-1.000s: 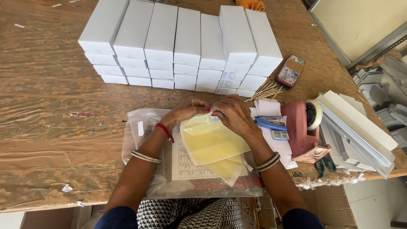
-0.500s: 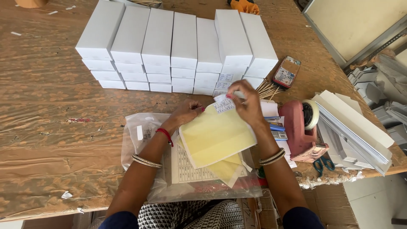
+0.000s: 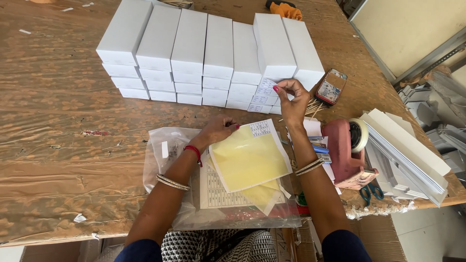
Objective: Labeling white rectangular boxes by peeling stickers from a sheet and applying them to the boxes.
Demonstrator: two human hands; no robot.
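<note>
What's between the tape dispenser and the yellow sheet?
In the head view the right forearm crosses that gap between the tape dispenser and yellow sheet, over white slips and a blue item on the table.

Bright, even daylight fills the scene, and the white boxes (image 3: pixel 213 53) just beyond the right hand (image 3: pixel 292 99) are close to blown out on their tops. Shadows are soft and short, lying beneath the left hand (image 3: pixel 218 131) and along the box fronts, while the plastic bag (image 3: pixel 165 160) under the forearms shows mild glare. Focus is sharp in the middle; the wide lens bends the table edge (image 3: pixel 48 237) at the frame's borders.
</note>
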